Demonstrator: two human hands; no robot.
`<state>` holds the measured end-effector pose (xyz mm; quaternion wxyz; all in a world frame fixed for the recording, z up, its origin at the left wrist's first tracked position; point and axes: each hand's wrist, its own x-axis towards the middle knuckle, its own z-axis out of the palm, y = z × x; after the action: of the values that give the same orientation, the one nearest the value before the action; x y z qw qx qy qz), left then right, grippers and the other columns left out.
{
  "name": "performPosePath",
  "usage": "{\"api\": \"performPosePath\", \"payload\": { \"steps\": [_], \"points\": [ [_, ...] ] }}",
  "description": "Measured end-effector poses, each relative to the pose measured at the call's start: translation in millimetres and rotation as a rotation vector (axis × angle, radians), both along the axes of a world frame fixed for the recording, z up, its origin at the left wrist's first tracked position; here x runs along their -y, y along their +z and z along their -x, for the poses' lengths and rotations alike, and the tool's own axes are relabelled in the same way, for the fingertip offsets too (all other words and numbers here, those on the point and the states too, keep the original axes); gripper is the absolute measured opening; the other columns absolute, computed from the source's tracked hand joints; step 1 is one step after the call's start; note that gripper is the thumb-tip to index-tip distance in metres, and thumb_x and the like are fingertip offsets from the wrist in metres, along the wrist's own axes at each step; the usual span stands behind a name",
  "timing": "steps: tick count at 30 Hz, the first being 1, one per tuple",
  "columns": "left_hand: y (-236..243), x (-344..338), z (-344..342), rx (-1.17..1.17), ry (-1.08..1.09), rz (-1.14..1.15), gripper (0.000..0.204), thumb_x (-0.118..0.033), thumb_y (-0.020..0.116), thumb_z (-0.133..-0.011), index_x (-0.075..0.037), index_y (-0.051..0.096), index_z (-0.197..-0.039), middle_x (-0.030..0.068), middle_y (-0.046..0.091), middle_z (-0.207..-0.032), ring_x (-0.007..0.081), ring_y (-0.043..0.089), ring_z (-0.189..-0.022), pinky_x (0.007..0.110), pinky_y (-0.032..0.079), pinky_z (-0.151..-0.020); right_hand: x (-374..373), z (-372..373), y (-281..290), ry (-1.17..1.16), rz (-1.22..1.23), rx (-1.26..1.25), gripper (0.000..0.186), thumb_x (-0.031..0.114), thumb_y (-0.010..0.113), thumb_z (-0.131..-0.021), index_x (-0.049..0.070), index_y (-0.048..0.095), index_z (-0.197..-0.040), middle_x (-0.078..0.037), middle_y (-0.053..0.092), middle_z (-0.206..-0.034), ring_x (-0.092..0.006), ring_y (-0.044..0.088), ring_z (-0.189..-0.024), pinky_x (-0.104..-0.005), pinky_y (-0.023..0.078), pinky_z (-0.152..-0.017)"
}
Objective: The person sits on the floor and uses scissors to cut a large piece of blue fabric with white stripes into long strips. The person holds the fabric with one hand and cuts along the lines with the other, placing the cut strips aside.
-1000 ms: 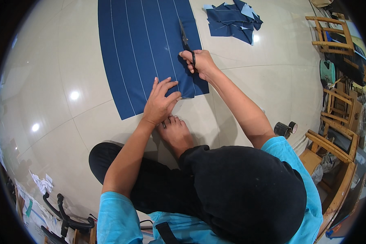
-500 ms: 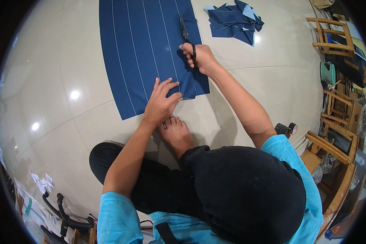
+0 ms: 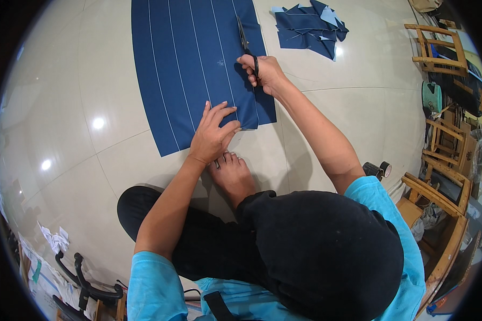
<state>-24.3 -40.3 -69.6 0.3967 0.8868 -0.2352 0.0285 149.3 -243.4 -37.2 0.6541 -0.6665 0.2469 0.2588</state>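
A large piece of dark blue fabric (image 3: 177, 69) lies flat on the floor, marked with several pale lengthwise lines. Its near right corner is cut into a strip along the right side. My right hand (image 3: 263, 74) is closed around the black handles of a pair of scissors (image 3: 244, 40), whose blades point away from me along the fabric's right part. Near the front edge, my left hand (image 3: 215, 131) rests on the cloth with fingers spread, pressing it down. My bare foot (image 3: 233, 174) is on the floor just below that hand.
A heap of blue fabric scraps (image 3: 310, 28) lies at the far right. Wooden stools (image 3: 439, 48) and other furniture line the right side. A roll of tape (image 3: 385, 169) is on the floor right of my arm. Black curved bars (image 3: 83, 281) stand at the lower left.
Hardly anything differs. My right hand and the scissors have shifted very slightly up; my left hand stays in place on the fabric.
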Motion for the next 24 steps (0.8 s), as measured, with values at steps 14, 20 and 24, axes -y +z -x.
{"api": "performPosePath", "payload": {
  "steps": [14, 20, 24],
  "points": [
    [-1.9, -1.1, -0.2, -0.007, -0.007, -0.023, 0.021, -0.016, 0.083, -0.092, -0.016, 0.080, -0.112, 0.0081, 0.068, -0.144, 0.0356, 0.056, -0.150, 0.067, 0.032, -0.134, 0.5, 0.5, -6.9, 0.021, 0.010, 0.020, 0.029, 0.022, 0.090, -0.089, 0.004, 0.067, -0.086, -0.001, 0.060, -0.073, -0.0101, 0.055, -0.053, -0.0263, 0.041, -0.045],
    [-1.1, -0.4, -0.5, 0.000, -0.006, 0.001, 0.021, -0.011, 0.085, -0.089, -0.013, 0.077, -0.109, 0.0099, 0.069, -0.143, 0.0392, 0.058, -0.148, 0.070, 0.035, -0.131, 1.3, 0.4, -8.7, -0.003, -0.006, 0.013, 0.029, 0.017, 0.091, -0.086, 0.001, 0.067, -0.087, -0.005, 0.062, -0.073, -0.0122, 0.057, -0.054, -0.0285, 0.043, -0.044],
    [-1.3, -1.2, 0.0, -0.004, -0.007, 0.000, 0.021, -0.011, 0.085, -0.089, -0.013, 0.077, -0.109, 0.0100, 0.069, -0.143, 0.0390, 0.058, -0.148, 0.070, 0.034, -0.132, 0.3, -1.1, -5.7, 0.001, -0.029, 0.008, 0.032, 0.023, 0.091, -0.087, 0.000, 0.068, -0.086, -0.005, 0.062, -0.073, -0.0120, 0.056, -0.053, -0.0278, 0.043, -0.044]
  ]
}}
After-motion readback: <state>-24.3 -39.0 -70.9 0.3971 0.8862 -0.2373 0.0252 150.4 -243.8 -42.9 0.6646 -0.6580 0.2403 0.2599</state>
